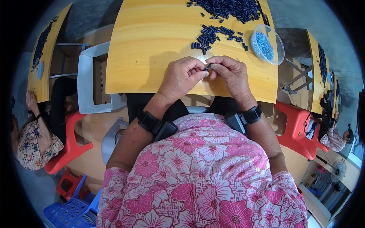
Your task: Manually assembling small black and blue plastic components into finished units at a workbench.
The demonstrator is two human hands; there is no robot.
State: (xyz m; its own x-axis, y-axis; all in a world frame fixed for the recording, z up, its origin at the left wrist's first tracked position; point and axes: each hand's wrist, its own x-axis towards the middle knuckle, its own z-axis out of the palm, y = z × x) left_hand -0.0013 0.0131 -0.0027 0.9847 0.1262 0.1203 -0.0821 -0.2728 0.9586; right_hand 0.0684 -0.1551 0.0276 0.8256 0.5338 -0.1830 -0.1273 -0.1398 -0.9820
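Note:
Above the near part of the wooden table (140, 45), my two hands meet at the fingertips. My left hand (183, 76) pinches a small black cylindrical part (208, 67) between thumb and forefinger. From the other side, my right hand (230, 72) also has its thumb and forefinger closed on this part. Fingertips cover most of it, so its shape is only partly visible. Just beyond my hands lies a small heap of similar black parts (207, 37). A clear round plastic bowl (280, 47) with small light-blue pieces (264, 45) stands to the right.
A large pile of black parts (235, 8) covers the table's far right. A grey open box (84, 81) stands beside the table's left edge. Co-workers sit at tables on both sides; red stools (294, 129) and a blue plastic chair (68, 212) are around me.

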